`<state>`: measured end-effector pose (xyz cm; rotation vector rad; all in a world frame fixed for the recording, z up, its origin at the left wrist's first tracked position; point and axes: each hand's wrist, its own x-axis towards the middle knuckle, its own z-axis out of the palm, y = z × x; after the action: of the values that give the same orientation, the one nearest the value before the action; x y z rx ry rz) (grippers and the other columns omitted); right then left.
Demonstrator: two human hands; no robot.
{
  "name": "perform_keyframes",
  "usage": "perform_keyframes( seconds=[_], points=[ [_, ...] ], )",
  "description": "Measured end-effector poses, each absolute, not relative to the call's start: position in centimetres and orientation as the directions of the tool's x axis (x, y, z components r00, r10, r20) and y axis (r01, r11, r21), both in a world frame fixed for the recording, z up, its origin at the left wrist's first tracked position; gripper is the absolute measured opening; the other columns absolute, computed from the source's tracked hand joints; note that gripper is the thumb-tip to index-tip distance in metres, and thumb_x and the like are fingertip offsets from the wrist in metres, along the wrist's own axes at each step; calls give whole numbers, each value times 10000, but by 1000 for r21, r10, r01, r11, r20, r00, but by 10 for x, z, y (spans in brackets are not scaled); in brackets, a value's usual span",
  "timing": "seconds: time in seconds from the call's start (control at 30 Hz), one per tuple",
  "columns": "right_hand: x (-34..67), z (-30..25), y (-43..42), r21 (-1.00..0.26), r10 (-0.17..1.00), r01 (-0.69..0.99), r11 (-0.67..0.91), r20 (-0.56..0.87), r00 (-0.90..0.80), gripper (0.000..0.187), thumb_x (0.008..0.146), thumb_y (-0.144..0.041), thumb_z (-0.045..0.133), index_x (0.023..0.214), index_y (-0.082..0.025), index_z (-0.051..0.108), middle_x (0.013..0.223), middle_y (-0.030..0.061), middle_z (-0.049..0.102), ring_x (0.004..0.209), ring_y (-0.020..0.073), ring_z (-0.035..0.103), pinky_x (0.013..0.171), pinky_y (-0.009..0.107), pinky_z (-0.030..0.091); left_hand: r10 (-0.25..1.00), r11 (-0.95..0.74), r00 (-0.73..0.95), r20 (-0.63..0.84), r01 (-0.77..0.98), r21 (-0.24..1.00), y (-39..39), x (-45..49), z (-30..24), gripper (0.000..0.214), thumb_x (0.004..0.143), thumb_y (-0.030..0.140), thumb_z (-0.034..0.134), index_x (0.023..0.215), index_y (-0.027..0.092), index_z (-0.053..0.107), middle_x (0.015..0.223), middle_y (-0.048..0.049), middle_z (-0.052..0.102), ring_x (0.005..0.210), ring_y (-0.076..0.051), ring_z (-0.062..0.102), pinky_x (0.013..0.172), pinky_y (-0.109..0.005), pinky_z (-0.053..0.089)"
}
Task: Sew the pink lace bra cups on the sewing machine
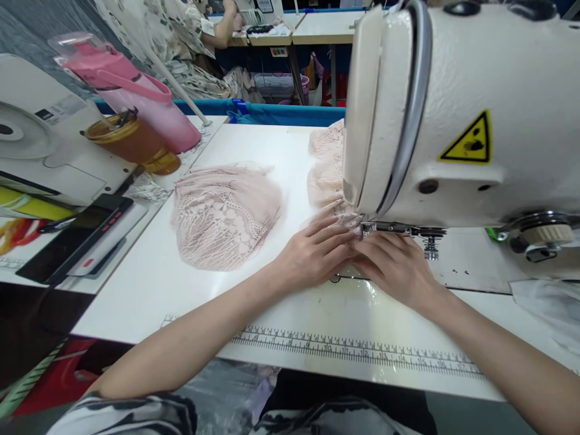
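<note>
Pale pink lace fabric [333, 206] lies gathered beneath the head of a white sewing machine [453, 121], and part of it is hidden behind the machine. My left hand [315, 254] grips its near part, fingers bent over the cloth left of the needle area. Close against it, my right hand [394, 263] is closed at the fabric's near right edge, its fingertips partly hidden under the presser mechanism [392, 228]. The two hands almost meet in front of the needle. A separate pink lace piece [226, 217] rests flat on the white table, left of my left hand.
A printed ruler [344, 350] runs along the table's front edge. At left stand a pink bottle [136, 90], an amber cup [136, 142], a black device [77, 238] and another white machine [49, 133]. Sheer white material [548, 305] lies right. Another person's arm [224, 27] shows behind.
</note>
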<state>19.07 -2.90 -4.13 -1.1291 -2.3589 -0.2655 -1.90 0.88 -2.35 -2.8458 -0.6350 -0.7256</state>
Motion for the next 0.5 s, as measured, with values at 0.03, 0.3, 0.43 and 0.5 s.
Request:
perform_keyframes(
  seconds=[0.03, 0.3, 0.43, 0.5],
  points=[
    [191, -42, -29, -33, 660, 768, 639, 536, -526, 112, 889, -240, 555, 999, -219, 555, 942, -31, 684, 896, 130, 599, 768, 267, 404, 361, -905, 799, 481, 425, -25, 9, -19, -24, 139, 935, 247, 536, 1010, 177, 630, 1114, -24, 692, 1096, -156, 629, 1062, -361, 454],
    [195, -40, -28, -33, 578, 693, 720, 581, -573, 86, 851, -162, 603, 921, -211, 614, 906, -37, 696, 875, 119, 604, 753, 258, 454, 303, -917, 809, 504, 392, -77, 7, -19, -23, 160, 949, 191, 490, 927, 195, 649, 1031, -4, 716, 1054, -136, 646, 1044, -355, 477],
    [195, -37, -31, -50, 605, 712, 700, 571, -555, 123, 869, -136, 569, 866, -223, 656, 857, -32, 712, 861, 123, 626, 765, 271, 477, 313, -915, 806, 503, 397, -67, 7, -17, -23, 160, 942, 218, 506, 993, 163, 647, 1086, -28, 702, 1065, -148, 642, 1030, -333, 484],
    [194, -37, -33, -70, 624, 724, 686, 569, -536, 164, 870, -112, 554, 854, -227, 671, 830, -38, 714, 849, 118, 636, 784, 275, 487, 335, -918, 813, 477, 396, -30, 9, -17, -25, 245, 936, 240, 501, 1122, 130, 616, 1183, -66, 658, 1133, -179, 607, 1042, -350, 471]
  ],
)
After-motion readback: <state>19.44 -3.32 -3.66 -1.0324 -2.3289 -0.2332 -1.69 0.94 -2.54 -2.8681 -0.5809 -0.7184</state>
